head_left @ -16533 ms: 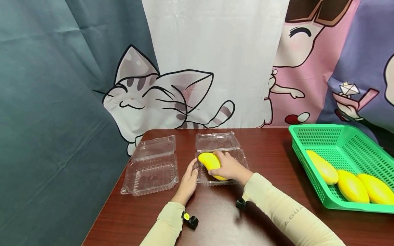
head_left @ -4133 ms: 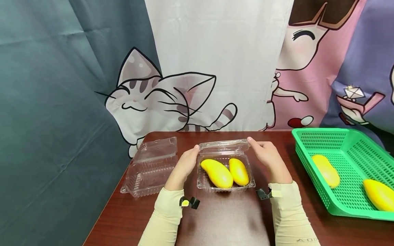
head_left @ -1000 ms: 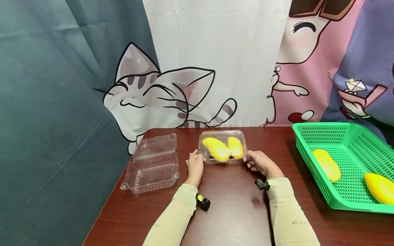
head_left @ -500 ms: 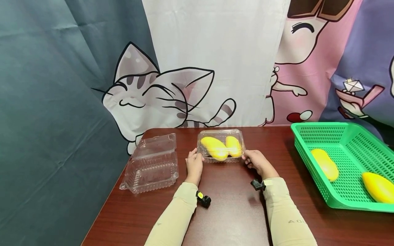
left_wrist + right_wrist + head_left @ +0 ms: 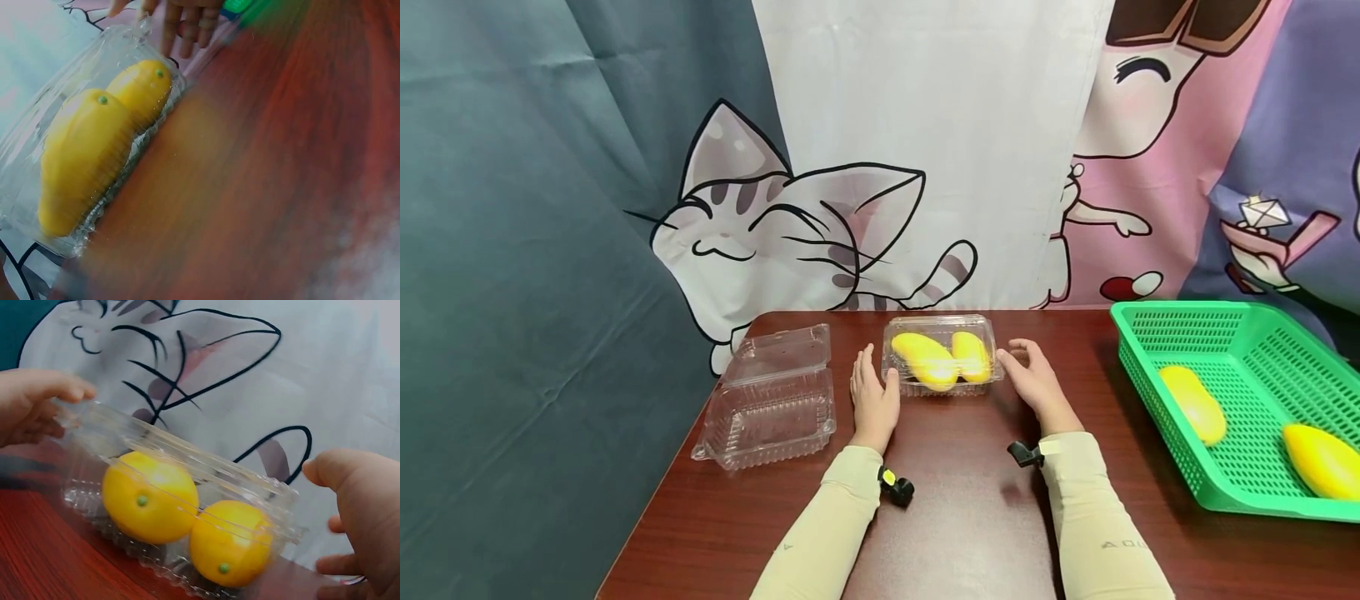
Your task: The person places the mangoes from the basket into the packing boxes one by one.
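A clear plastic clamshell box (image 5: pixel 936 321) with its lid down stands near the back of the table. Inside lie two yellow mangoes, a longer one (image 5: pixel 923 358) on the left and a smaller one (image 5: pixel 972 357) on the right. My left hand (image 5: pixel 875 408) is beside the box's left front corner, fingers straight and pointing forward. On the other side, my right hand (image 5: pixel 1036 385) has its thumb close to the right front corner and its fingers spread apart. The right wrist view shows a gap between the right thumb (image 5: pixel 322 470) and the box (image 5: pixel 187 444).
Another clear clamshell box (image 5: pixel 771 417) stands lid up at the left side of the table (image 5: pixel 947 533). On the right is a green plastic basket (image 5: pixel 1157 454) with two more mangoes, one at its left (image 5: pixel 1193 404) and one at its right (image 5: pixel 1326 462).
Earlier the right hand held a mango over the open box; later two mangoes lay inside. Its lid then came down and it moved back. In the last half second both hands loosened from its corners.
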Demonstrator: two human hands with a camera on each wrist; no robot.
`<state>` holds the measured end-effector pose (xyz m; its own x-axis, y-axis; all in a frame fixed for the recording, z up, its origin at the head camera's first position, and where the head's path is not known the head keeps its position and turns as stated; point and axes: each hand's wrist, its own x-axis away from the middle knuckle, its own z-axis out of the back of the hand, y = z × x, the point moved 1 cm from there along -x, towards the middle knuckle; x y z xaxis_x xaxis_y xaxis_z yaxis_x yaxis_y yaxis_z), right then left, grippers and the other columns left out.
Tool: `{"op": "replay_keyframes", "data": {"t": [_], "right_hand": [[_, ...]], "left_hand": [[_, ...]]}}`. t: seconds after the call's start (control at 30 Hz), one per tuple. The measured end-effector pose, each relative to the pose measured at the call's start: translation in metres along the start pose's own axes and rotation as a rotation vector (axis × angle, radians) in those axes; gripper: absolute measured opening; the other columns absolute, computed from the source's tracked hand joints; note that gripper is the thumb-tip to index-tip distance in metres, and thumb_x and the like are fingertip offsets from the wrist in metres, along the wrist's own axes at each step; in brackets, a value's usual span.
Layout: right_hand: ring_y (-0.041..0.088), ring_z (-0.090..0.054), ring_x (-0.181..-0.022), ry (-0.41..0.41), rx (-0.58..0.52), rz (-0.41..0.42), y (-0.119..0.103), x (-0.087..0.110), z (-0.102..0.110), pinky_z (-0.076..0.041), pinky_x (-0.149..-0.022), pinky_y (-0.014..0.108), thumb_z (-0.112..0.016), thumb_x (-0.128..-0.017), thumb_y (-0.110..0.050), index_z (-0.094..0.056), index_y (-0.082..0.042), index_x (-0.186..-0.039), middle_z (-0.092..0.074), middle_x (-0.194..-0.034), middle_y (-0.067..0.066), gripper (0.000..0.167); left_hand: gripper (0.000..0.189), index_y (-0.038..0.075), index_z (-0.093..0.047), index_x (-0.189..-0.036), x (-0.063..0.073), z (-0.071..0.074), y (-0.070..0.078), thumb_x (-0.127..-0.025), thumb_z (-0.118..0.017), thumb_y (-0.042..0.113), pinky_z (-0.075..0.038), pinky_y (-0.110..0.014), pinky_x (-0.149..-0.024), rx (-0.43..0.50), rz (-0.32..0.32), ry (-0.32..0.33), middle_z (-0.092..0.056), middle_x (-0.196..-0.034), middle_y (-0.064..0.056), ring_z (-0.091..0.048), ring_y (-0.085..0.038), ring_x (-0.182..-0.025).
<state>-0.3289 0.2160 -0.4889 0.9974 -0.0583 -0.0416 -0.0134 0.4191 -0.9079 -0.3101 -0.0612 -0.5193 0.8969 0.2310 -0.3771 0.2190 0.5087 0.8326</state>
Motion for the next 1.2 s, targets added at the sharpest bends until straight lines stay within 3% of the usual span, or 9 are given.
{"op": "replay_keyframes", "data": {"t": [0.07, 0.17, 0.4, 0.47, 0.57, 0.67, 0.73, 1.03, 1.2], "right_hand": [[0.042, -0.041, -0.138, 0.025, 0.069, 0.04, -0.0035, 0.0004, 0.0002, -0.036, -0.11, 0.059, -0.052, -0.101, -0.051, -0.037, -0.01, -0.152, -0.042, -0.151, 0.024, 0.067], [0.045, -0.034, -0.143, 0.038, 0.086, 0.04, -0.0064, 0.0008, 0.0001, -0.031, -0.113, 0.063, -0.051, -0.101, -0.053, -0.029, -0.014, -0.158, -0.034, -0.158, 0.024, 0.072], [0.044, -0.032, -0.145, 0.026, 0.06, -0.006, -0.0035, -0.0006, -0.0023, -0.029, -0.115, 0.061, -0.053, -0.101, -0.051, -0.021, -0.014, -0.161, -0.032, -0.158, 0.025, 0.077], [0.046, -0.031, -0.145, 0.015, 0.077, 0.003, -0.0023, -0.0018, -0.0034, -0.028, -0.115, 0.063, -0.052, -0.101, -0.051, -0.019, -0.015, -0.162, -0.031, -0.159, 0.026, 0.077], [0.048, -0.03, -0.144, 0.001, 0.09, 0.014, -0.0012, -0.0031, -0.0048, -0.028, -0.114, 0.065, -0.052, -0.101, -0.051, -0.019, -0.016, -0.162, -0.029, -0.16, 0.026, 0.077], [0.048, -0.032, -0.144, -0.003, 0.08, 0.008, -0.0006, -0.0029, -0.0058, -0.03, -0.113, 0.064, -0.053, -0.101, -0.052, -0.02, -0.015, -0.162, -0.029, -0.159, 0.027, 0.078], [0.047, -0.033, -0.143, 0.0, 0.079, 0.004, -0.0001, -0.0028, -0.006, -0.031, -0.113, 0.064, -0.053, -0.1, -0.052, -0.021, -0.015, -0.161, -0.03, -0.159, 0.027, 0.078], [0.044, -0.029, -0.146, 0.009, 0.177, 0.169, -0.0018, -0.0058, -0.0089, -0.026, -0.114, 0.066, -0.055, -0.103, -0.041, -0.03, -0.014, -0.159, -0.031, -0.16, 0.023, 0.067], [0.044, -0.028, -0.147, 0.02, 0.173, 0.165, -0.002, -0.006, -0.0089, -0.025, -0.115, 0.066, -0.056, -0.102, -0.041, -0.031, -0.016, -0.159, -0.03, -0.161, 0.022, 0.067]], "left_hand": [[0.061, 0.019, -0.029, -0.159, 0.0002, 0.0008, 0.001, -0.103, -0.05, 0.025, -0.017, -0.057, -0.121, 0.014, -0.031, -0.007, -0.024, -0.165, -0.013, -0.019, -0.035, -0.152], [0.059, 0.023, -0.028, -0.159, 0.0009, 0.0006, 0.0014, -0.104, -0.049, 0.023, -0.024, -0.057, -0.119, 0.053, -0.021, -0.01, -0.027, -0.163, -0.012, -0.024, -0.034, -0.15], [0.053, 0.015, -0.035, -0.154, 0.0025, -0.0012, 0.0012, -0.104, -0.049, 0.028, -0.034, -0.056, -0.113, 0.105, 0.136, -0.02, -0.038, -0.154, -0.018, -0.037, -0.036, -0.142], [0.043, 0.01, -0.046, -0.143, 0.0025, -0.0014, 0.0016, -0.104, -0.049, 0.027, -0.033, -0.056, -0.113, 0.08, 0.147, -0.022, -0.039, -0.154, -0.019, -0.036, -0.038, -0.142], [0.025, 0.005, -0.059, -0.109, 0.0024, -0.0015, 0.002, -0.103, -0.048, 0.027, -0.033, -0.055, -0.114, 0.056, 0.158, -0.017, -0.04, -0.152, -0.022, -0.036, -0.04, -0.142], [0.031, 0.006, -0.057, -0.081, 0.002, -0.0023, 0.0026, -0.103, -0.048, 0.026, -0.033, -0.055, -0.114, 0.064, 0.17, -0.007, -0.042, -0.151, -0.023, -0.036, -0.041, -0.142], [0.035, 0.003, -0.058, -0.075, 0.0018, -0.0033, 0.0028, -0.101, -0.049, 0.024, -0.033, -0.054, -0.114, 0.109, 0.181, 0.005, -0.043, -0.15, -0.024, -0.038, -0.04, -0.141], [0.029, -0.011, -0.063, -0.073, -0.0017, -0.007, 0.0026, -0.089, -0.051, 0.011, -0.031, -0.056, -0.112, 0.279, 0.21, 0.038, -0.049, -0.144, -0.023, -0.041, -0.04, -0.136], [0.027, -0.012, -0.059, -0.069, -0.0027, -0.0089, 0.0019, -0.089, -0.052, 0.005, -0.03, -0.054, -0.113, 0.363, 0.255, 0.046, -0.051, -0.144, -0.02, -0.04, -0.038, -0.137]]}}
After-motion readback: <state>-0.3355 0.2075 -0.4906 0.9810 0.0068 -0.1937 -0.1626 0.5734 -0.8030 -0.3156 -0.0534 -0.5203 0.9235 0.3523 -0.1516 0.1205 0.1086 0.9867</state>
